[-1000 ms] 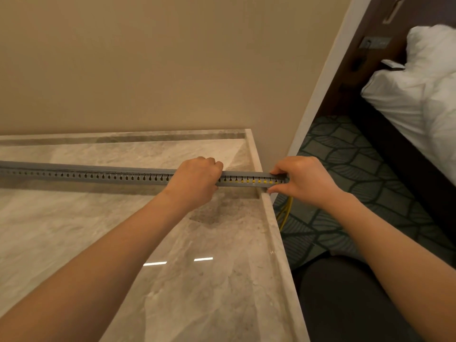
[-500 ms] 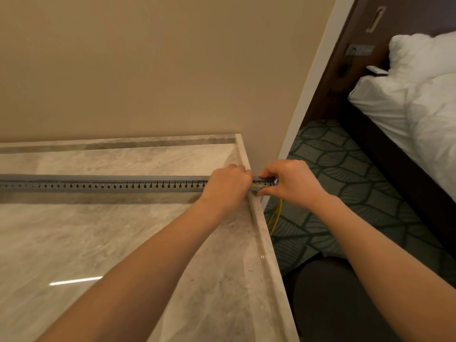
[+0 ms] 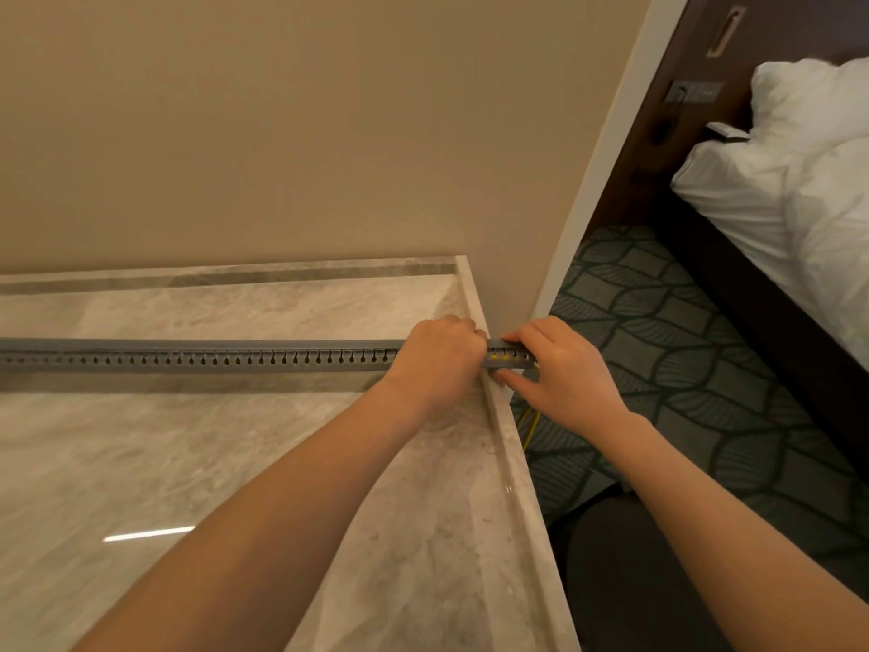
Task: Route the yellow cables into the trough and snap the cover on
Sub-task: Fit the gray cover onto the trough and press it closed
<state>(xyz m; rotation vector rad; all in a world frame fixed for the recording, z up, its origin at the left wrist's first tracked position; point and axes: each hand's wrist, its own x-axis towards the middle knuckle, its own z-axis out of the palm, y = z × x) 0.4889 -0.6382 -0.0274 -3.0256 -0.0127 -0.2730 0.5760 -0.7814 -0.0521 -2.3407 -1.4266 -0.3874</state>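
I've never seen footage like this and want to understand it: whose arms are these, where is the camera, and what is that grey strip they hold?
No machine here: these are a person's two bare arms, filmed by a wide-angle camera worn on their head, looking forward and down. A long grey slotted trough lies across a marble counter. The left hand grips it near the counter's right edge. The right hand pinches its end, which sticks out past that edge. Some yellow cables show through the end slots and hang below, toward the carpet. A bed stands at the right.
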